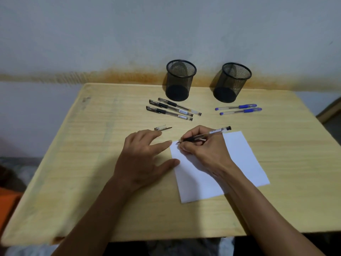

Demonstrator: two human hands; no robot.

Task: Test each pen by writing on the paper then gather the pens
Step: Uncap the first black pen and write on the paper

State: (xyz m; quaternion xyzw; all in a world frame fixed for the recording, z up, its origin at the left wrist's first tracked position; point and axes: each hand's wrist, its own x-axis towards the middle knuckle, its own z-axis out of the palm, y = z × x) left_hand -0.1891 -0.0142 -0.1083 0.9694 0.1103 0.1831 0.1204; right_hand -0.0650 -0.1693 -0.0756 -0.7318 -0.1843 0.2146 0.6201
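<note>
My right hand (pixel 203 150) grips an uncapped black pen (pixel 212 134), its tip touching the top left corner of the white paper (pixel 243 159). Spread flat with straight fingers, my left hand (pixel 145 156) has its thumb and index fingertip on the paper's left edge. The pen's cap (pixel 162 128) lies on the table just beyond my left fingers. Three capped black pens (pixel 173 109) lie side by side in front of the left mesh cup (pixel 180 80). Two capped blue pens (pixel 238 109) lie in front of the right mesh cup (pixel 231 83).
The light wooden table (pixel 92 163) stands against a pale wall with a rusty stain band. Both black mesh cups stand at the table's back edge and look empty. An orange object (pixel 7 202) shows off the table's left side.
</note>
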